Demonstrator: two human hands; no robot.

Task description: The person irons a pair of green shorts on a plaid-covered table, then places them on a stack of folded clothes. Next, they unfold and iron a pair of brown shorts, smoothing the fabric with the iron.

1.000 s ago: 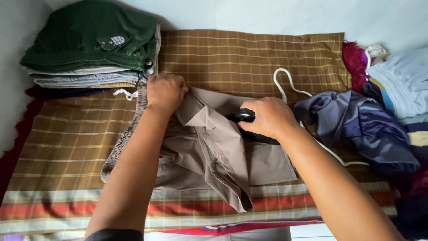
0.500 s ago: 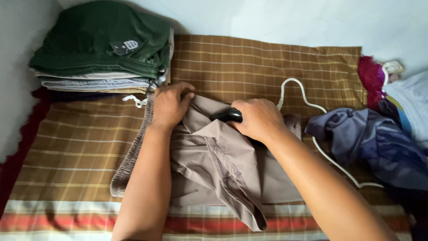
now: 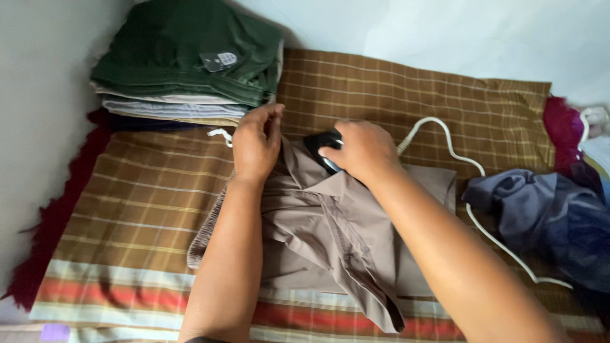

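My right hand (image 3: 359,149), clamped on the iron (image 3: 321,147), is gliding slowly; my open left hand (image 3: 255,143) is flattening the shirt (image 3: 330,235).

Soft, even daylight is falling from above the hands, brightening the wall (image 3: 445,38). Faint shadows are pooling under both forearms. Slight motion blur is softening edges; no glare is showing.
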